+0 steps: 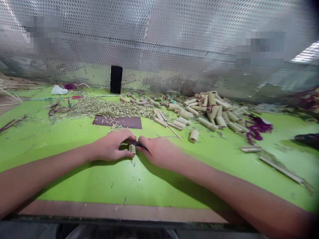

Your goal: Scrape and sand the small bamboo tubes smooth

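Just in front of me, over the green tabletop (99,186), my left hand (115,144) curls its thumb and fingers around a short bamboo tube (132,149). Across the top of this tube runs a dark thin strip (136,143), blade-like in shape; its exact kind is unclear. My right hand (159,149) is closed on the right end of the strip, its fingertips close to those of the left hand. The fingers partly hide both the tube and the strip. Beyond the left hand lies a flat brown sheet (129,122) with bits of shavings on it.
A heap of straw-like shavings (99,109) spreads behind the sheet. To its right is a pile of cut bamboo tubes (211,111), with one loose tube (193,135) nearer. A phone (116,79) stands against the perforated metal screen (159,43). Purple strands (259,127) lie right.
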`<state>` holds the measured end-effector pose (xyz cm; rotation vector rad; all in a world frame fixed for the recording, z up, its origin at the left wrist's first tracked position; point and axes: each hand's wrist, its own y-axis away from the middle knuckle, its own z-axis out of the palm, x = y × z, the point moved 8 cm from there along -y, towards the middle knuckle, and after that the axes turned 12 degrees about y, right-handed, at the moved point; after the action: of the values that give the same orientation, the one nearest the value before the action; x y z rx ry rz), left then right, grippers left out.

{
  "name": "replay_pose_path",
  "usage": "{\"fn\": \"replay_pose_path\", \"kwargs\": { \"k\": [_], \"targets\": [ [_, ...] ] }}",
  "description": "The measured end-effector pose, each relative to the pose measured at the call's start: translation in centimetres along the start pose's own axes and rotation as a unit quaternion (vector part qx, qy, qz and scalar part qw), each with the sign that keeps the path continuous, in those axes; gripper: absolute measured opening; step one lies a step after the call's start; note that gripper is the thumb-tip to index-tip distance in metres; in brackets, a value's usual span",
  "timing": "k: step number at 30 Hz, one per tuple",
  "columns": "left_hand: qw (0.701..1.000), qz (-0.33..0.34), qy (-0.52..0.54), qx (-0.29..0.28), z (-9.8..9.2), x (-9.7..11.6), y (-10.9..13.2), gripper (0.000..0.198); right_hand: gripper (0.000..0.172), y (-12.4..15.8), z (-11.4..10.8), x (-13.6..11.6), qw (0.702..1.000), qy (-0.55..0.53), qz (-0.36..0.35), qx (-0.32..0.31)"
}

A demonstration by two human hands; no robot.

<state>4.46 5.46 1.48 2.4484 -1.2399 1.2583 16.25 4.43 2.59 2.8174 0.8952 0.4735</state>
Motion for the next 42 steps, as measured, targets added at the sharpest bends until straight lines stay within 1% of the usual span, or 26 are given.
{"fn": "replay_pose_path", "kwargs": {
  "k": [6, 10, 14, 16, 19, 21, 23, 26, 28, 30, 32, 35, 39, 42],
  "targets": [
    [0.999, 0.003, -0.005, -0.039, 0.4, 0.5, 0.1, 0.034, 0.032, 0.0, 0.1, 0.3, 0.999, -0.036, -0.025, 0.001],
    [0.998, 0.008, -0.005, -0.055, 0.4, 0.8, 0.2, 0.035, 0.03, 0.3, -0.1, 0.3, 0.998, -0.054, -0.042, 0.004],
    [0.997, 0.033, -0.012, -0.072, 0.6, 1.2, 0.4, 0.026, 0.034, 1.1, 0.4, 0.0, 0.994, -0.071, -0.079, -0.005],
    [0.997, 0.036, -0.015, -0.066, 0.5, 1.2, 0.4, 0.029, 0.034, 1.3, 0.5, 0.1, 0.995, -0.068, -0.077, -0.004],
    [0.999, 0.019, -0.017, -0.039, 0.2, 0.8, 0.4, 0.041, 0.032, 1.4, 0.7, 0.3, 0.995, -0.066, -0.067, -0.006],
    [0.999, 0.018, -0.027, -0.022, 0.0, 0.6, 0.5, 0.046, 0.031, 1.3, 0.6, 0.2, 0.995, -0.075, -0.07, -0.008],
    [0.998, 0.048, -0.046, -0.01, -0.1, 1.0, 0.6, 0.045, 0.03, 1.3, 0.5, 0.2, 0.994, -0.084, -0.073, -0.007],
    [0.988, 0.129, -0.083, 0.009, -0.4, 2.2, 0.9, 0.029, 0.029, 1.4, 0.4, 0.2, 0.993, -0.092, -0.072, -0.005],
    [0.978, 0.171, -0.112, 0.027, -0.6, 3.0, 1.1, 0.02, 0.029, 1.4, 0.4, 0.2, 0.993, -0.095, -0.071, -0.005],
    [0.968, 0.198, -0.148, 0.042, -0.9, 3.7, 1.1, 0.021, 0.029, 1.5, 0.4, 0.2, 0.993, -0.096, -0.07, -0.006],
    [0.956, 0.211, -0.197, 0.049, -1.0, 4.2, 1.1, 0.022, 0.028, 1.5, 0.4, 0.2, 0.993, -0.096, -0.069, -0.007],
    [0.939, 0.214, -0.265, 0.04, -0.8, 4.5, 0.8, 0.023, 0.028, 1.5, 0.4, 0.2, 0.993, -0.098, -0.068, -0.006],
    [0.936, 0.211, -0.283, 0.018, -0.1, 4.3, 0.6, 0.025, 0.027, 1.4, 0.6, 0.3, 0.993, -0.098, -0.07, 0.001],
    [0.916, 0.232, -0.326, 0.023, 0.6, 4.8, 0.8, 0.027, 0.029, 1.3, 0.7, 0.5, 0.993, -0.1, -0.066, 0.012]
  ]
}}
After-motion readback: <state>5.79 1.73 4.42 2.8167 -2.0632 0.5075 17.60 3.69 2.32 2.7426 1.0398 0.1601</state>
